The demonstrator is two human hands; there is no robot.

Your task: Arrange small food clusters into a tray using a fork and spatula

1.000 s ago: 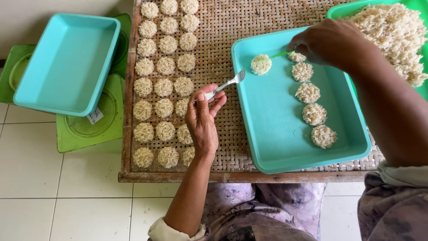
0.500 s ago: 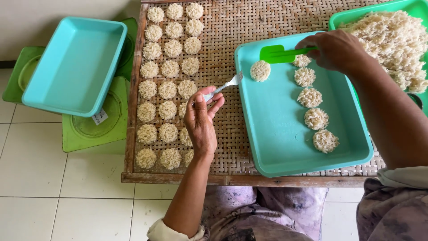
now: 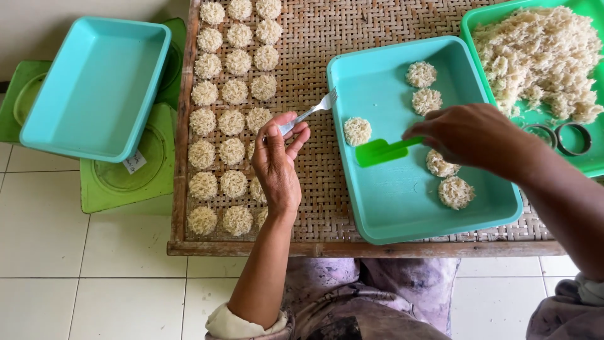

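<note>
Green spatula (image 3: 382, 151): flat, bright green plastic blade, lying low over the floor of the teal tray (image 3: 402, 208), blade tip just beside a single round noodle patty (image 3: 357, 131) near the tray's left wall. Patty is pale, flat, disc-shaped, made of fine tangled strands. Right hand (image 3: 472, 135) is clamped on the spatula handle, fingers closed over it, handle mostly hidden. Four more patties in the tray: two (image 3: 421, 74) above the hand, two (image 3: 455, 192) below it, roughly in a line. Left hand (image 3: 278, 162) pinches a metal fork (image 3: 311, 113) between thumb and fingers, tines pointing at the tray's left rim, hand resting over the woven surface (image 3: 314, 189). Left of that hand, rows of the same patties (image 3: 220, 119) laid out in a grid on the weave. Top right, a green tray (image 3: 472, 31) holding a loose heap of noodles (image 3: 541, 60), with two ring moulds (image 3: 560, 137) beside the heap. Far left, off the surface, an empty teal tray (image 3: 94, 85) sits on green stools (image 3: 123, 182) over a white tiled floor (image 3: 75, 283).
</note>
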